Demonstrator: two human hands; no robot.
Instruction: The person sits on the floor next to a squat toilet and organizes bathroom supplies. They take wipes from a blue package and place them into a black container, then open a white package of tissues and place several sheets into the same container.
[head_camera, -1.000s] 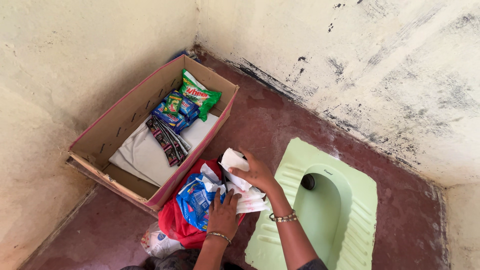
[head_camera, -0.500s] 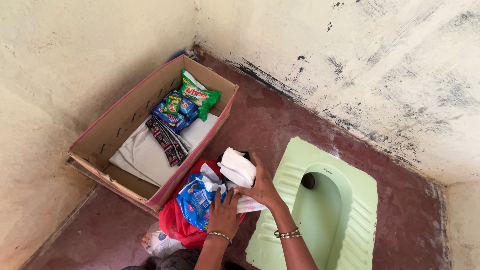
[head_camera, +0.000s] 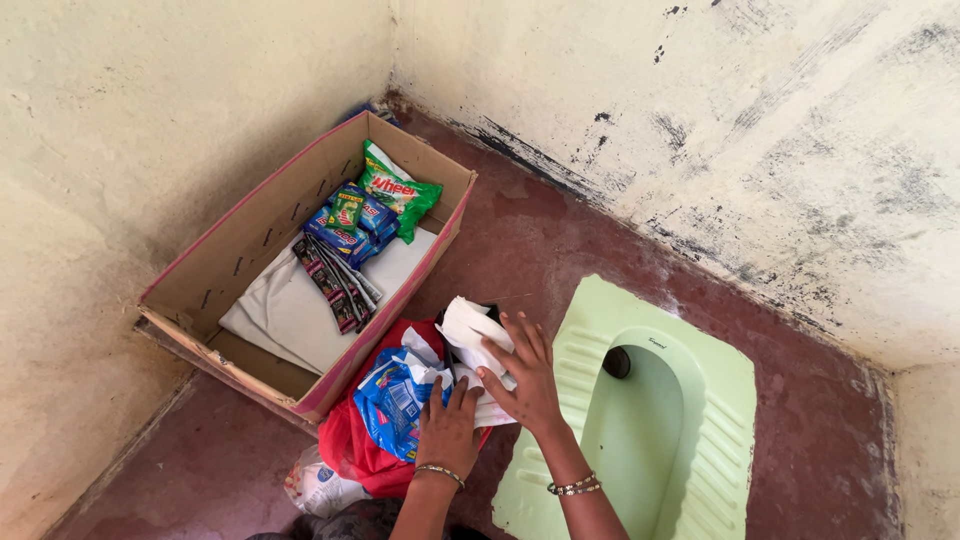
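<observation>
My right hand (head_camera: 527, 376) rests with fingers spread on a stack of white folded pads (head_camera: 470, 335), pressing on it from the right. My left hand (head_camera: 446, 432) lies flat on a blue plastic packet (head_camera: 392, 398) just left of the stack. Both sit on top of a red bag (head_camera: 349, 443) on the dark red floor. Each wrist wears a thin bangle.
An open cardboard box (head_camera: 250, 230) stands in the corner with a white cloth (head_camera: 290, 312), a green packet (head_camera: 397, 190), blue packets and dark sachets inside. A pale green squat toilet pan (head_camera: 680, 420) lies at the right. A white bag (head_camera: 315, 485) lies under the red one.
My right hand lifted a white pad, brought it down onto the stack, then opened and spread flat over it. My left hand stayed on the blue packet.
</observation>
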